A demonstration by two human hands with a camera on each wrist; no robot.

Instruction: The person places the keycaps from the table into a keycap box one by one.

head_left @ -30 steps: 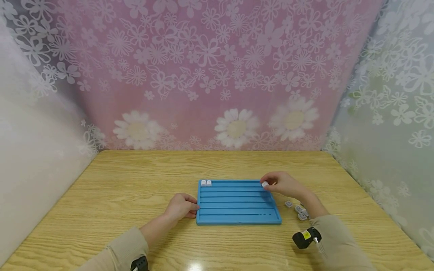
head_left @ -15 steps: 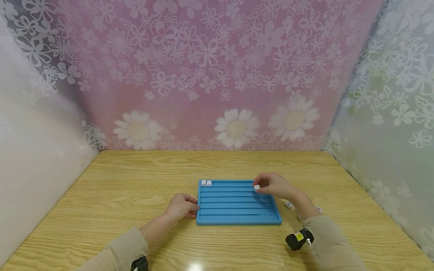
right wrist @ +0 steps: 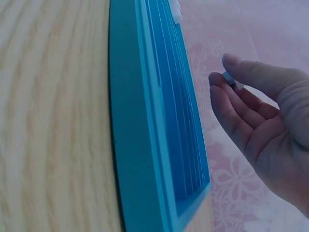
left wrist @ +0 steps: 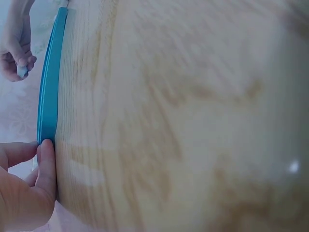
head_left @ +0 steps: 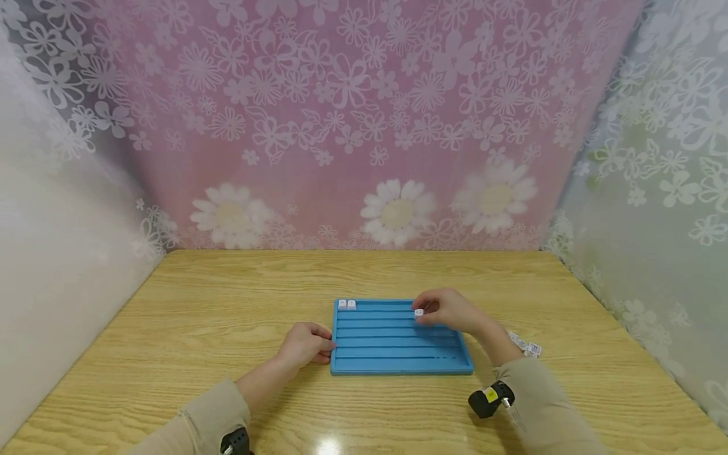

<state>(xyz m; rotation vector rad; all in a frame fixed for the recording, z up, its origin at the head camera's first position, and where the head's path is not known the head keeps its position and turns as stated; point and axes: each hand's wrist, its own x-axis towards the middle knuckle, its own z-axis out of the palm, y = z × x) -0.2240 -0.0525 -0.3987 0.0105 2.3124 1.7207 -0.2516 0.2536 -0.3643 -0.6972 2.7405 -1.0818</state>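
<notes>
A blue tray (head_left: 392, 365) with long parallel grooves lies on the table. My left hand (head_left: 304, 343) grips its left edge, thumb and fingers on the rim in the left wrist view. Between the thumb and fingertips of my right hand (head_left: 452, 309) is a small white keycap (head_left: 419, 313), held over the right half of the tray near the upper rows. In the right wrist view this keycap (right wrist: 229, 78) shows apart from the tray. Two white keycaps (head_left: 351, 305) stand side by side in the top left corner of the tray; their marks are too small to read.
Several loose white keycaps (head_left: 533, 349) lie on the wooden table (head_left: 227, 284) right of the tray, partly hidden by the right forearm. A pink flowered curtain (head_left: 318, 126) hangs behind the table.
My right hand has moved left over the tray with the keycap, from its upper right corner inward. My left hand stays on the tray's edge.
</notes>
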